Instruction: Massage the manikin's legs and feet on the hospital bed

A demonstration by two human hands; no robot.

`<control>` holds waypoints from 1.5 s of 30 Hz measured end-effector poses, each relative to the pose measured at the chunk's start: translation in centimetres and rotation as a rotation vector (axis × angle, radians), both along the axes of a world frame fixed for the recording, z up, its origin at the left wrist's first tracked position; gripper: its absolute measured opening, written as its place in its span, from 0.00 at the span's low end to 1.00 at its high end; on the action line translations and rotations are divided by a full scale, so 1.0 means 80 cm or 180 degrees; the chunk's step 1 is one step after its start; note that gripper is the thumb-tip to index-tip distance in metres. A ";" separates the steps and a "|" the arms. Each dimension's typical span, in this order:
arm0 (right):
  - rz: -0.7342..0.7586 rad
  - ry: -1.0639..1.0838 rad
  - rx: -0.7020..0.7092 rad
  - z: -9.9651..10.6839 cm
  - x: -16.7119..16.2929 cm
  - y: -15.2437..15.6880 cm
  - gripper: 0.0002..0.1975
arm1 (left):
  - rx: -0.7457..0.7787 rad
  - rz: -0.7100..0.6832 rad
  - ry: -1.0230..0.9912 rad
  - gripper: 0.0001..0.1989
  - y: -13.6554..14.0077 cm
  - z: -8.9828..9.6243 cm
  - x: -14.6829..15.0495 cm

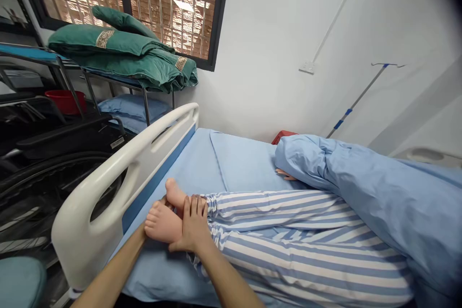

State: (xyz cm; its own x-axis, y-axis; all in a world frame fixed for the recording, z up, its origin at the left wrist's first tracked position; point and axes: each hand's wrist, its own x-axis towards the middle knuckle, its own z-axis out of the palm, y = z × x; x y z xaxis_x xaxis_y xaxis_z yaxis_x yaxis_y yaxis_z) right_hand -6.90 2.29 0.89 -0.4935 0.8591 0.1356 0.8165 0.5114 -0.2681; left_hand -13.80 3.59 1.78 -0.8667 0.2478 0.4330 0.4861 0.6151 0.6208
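A manikin lies on the bed in blue-and-white striped trousers [288, 202], its smooth bare feet close together near the footboard. My right hand [195, 226] is wrapped over the ankles, fingers across the far one and thumb by the near one. The near foot [162, 222] points its toes up and left; the far foot [175, 196] is just behind it. My left hand [165, 200] reaches behind the near foot, mostly hidden by it, so its fingers do not show clearly. A blue quilt [361, 183] covers the upper body, with a manikin hand [285, 174] peeking out.
The white footboard [144, 147] rises to the left of the feet. Beyond it stand a black wheelchair [65, 154], a red bucket [67, 101] and folded green bedding [122, 53] on a metal stand. An IV pole [357, 98] leans at the wall side.
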 end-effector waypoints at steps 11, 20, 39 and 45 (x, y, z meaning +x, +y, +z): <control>0.0035 0.0002 0.0074 0.002 0.004 -0.002 0.62 | -0.0089 0.0104 0.0053 0.15 0.003 -0.005 0.000; 0.0015 0.0043 -0.0013 0.006 0.005 -0.003 0.60 | -0.0177 0.0106 -0.0108 0.17 0.002 -0.004 -0.001; 0.0136 0.0134 0.0076 0.001 0.010 0.000 0.58 | -0.0531 0.0266 0.0201 0.18 0.009 -0.017 -0.003; 0.0179 0.0432 -0.0318 0.005 0.017 0.007 0.41 | -0.0280 0.0237 -0.0054 0.17 0.004 -0.003 0.001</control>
State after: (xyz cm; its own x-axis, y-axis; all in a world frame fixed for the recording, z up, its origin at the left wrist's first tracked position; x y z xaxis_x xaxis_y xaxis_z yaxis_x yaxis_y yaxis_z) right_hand -5.50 2.83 1.30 -0.5242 0.8431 0.1196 0.7401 0.5205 -0.4258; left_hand -13.70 3.93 1.55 -0.8911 0.2190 0.3976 0.4270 0.7014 0.5707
